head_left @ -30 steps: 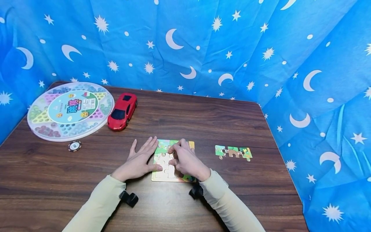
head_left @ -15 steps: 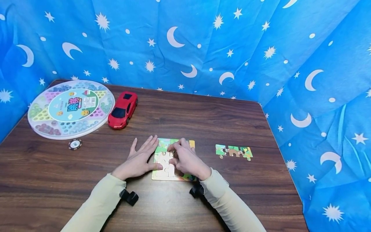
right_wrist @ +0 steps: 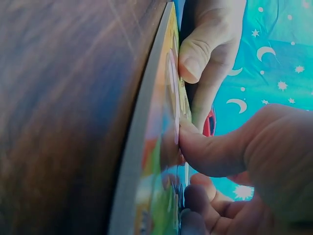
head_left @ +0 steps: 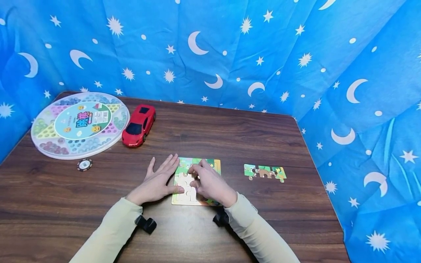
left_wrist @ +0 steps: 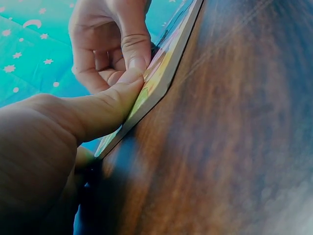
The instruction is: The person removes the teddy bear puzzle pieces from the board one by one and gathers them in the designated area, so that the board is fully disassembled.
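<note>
A small jigsaw puzzle board with a green and yellow picture border lies on the table before me; pale piece outlines show in its left and middle part. My left hand rests at the board's left edge, fingers spread and thumb pressed on its surface. Over the board's middle, my right hand has curled fingers and thumb, which pinch a puzzle piece against the surface; most of the piece is hidden. Joined in a row, several puzzle pieces lie to the right of the board.
Behind my left hand stands a red toy car. A round Chinese checkers set sits at the table's back left, with a poker chip in front of it. A blue star-patterned cloth hangs behind the wooden table.
My right hand has shifted slightly to the left over the board, with its fingers still curled. The left hand stays in place, and the row of pieces has not moved.
</note>
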The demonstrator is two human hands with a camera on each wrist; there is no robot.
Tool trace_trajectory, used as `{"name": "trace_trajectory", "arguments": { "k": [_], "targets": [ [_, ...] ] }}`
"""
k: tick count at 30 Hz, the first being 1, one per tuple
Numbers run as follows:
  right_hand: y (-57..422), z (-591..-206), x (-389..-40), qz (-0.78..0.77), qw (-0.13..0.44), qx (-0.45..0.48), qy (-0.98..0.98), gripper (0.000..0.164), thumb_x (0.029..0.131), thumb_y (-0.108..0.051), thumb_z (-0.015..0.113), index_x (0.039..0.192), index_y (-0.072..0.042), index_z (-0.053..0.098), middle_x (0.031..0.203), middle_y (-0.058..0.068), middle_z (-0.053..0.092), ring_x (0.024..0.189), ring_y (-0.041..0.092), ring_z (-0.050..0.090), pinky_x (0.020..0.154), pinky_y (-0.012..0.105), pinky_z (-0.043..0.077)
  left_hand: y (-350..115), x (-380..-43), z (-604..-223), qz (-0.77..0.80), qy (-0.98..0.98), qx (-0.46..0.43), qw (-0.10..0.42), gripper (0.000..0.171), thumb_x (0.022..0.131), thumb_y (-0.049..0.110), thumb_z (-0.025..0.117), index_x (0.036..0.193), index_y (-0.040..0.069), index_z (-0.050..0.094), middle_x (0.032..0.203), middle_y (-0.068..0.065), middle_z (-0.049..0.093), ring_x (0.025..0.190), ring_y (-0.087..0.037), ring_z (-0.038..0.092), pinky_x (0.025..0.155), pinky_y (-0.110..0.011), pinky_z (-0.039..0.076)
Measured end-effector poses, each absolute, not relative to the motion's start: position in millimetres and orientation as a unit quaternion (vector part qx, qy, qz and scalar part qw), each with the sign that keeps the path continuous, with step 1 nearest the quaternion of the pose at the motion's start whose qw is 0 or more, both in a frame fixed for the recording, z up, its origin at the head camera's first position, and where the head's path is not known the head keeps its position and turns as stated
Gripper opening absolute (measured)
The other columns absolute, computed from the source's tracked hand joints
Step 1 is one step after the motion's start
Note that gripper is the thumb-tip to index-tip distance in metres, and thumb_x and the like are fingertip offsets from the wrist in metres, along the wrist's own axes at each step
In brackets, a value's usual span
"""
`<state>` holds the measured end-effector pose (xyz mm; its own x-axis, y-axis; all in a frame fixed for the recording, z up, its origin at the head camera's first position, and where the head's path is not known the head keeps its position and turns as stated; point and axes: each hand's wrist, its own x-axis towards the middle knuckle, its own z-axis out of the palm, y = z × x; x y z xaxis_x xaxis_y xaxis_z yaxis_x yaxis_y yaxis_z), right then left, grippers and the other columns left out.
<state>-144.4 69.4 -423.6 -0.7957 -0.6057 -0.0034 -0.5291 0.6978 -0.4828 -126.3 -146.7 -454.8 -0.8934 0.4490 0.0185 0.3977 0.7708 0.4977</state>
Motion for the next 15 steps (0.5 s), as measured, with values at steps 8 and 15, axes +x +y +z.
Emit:
{"name": "trace_trajectory", "arguments": {
  "k": [8,15],
  "targets": [
    [72.2,-424.2,-147.5,-0.318,0.108,-0.304,0.892,0.024,0.087,-0.016,0.073,0.108,-0.012,0.061,0.097,0.005,0.054,0.076,0.011,0.056,0.066,0.024,0.048,-147.9,-125.8,-453.3,0.253,0.94,0.225,0.05,0.099,0.083,0.056,0.068,0.153,0.002,0.023,0.161,-0.012,0.015,0.148,-0.029,0.01,0.109,-0.063,-0.012],
    [73.1,-425.2,-148.1,-0.429,0.14,-0.279,0.848,0.008,0.091,-0.016,0.07,0.093,-0.014,0.063,0.079,-0.004,0.063,0.067,0.013,0.061,0.061,0.025,0.049,-147.0,-126.6,-455.8,0.253,0.939,0.225,0.052,0.101,0.082,0.058,0.067,0.154,0.003,0.023,0.161,-0.012,0.014,0.148,-0.028,0.009,0.109,-0.062,-0.013]
  ]
}}
